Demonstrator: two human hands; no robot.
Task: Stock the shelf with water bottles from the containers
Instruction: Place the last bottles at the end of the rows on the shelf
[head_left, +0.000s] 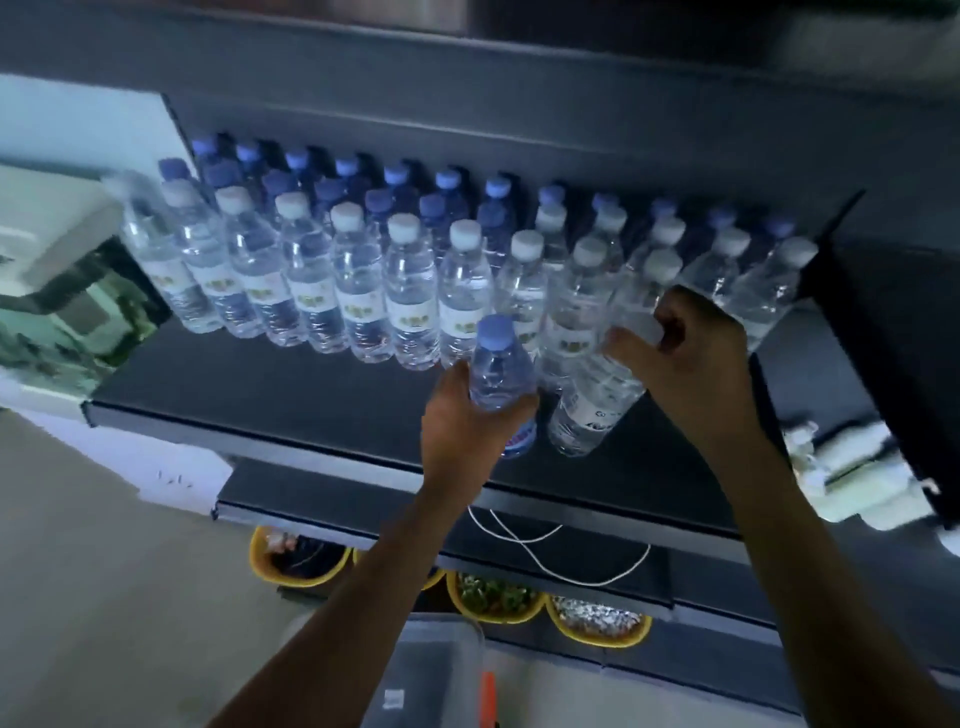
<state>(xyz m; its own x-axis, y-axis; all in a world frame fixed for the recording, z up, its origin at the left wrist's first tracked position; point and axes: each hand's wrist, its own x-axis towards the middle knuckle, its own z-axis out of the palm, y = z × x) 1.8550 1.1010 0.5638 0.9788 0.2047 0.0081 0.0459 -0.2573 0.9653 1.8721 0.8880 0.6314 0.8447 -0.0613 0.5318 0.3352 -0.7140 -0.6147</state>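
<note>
Currently both hands are up at the shelf (249, 384), one bottle each. We have the left hand (462, 431) gripping the blue-capped bottle (501, 369) around its lower body: thumb (457, 376) on the bottle's left side, fingers (524, 404) curled round the right side, cap and shoulders clear above the hand, a strip of blue label showing below it. That bottle is roughly upright, just in front of the front row of white-capped bottles (410, 291), over the front half of the shelf; we cannot tell whether its base touches the shelf. The right hand (691, 364) holds the second bottle (592, 410) by the top: fingers (675, 317) curled down over the cap end, thumb (623, 340) pressed in from the left, so the cap is hidden. The body hangs below and to the left of the hand, tilted, with its base near the shelf's front edge; contact with the shelf is not clear either. The two held bottles sit just beside each other, the second to the right of the blue-capped one. Behind the front row we see blue-capped rows (395, 176) running to the back of the shelf, and the right end of the stock is packed close against the right hand. Below we see a lower shelf (322, 499) with a white cord (545, 543) on it, yellow bowls (291, 571) under that, and a clear container (431, 670) between our forearms at the bottom edge.
</note>
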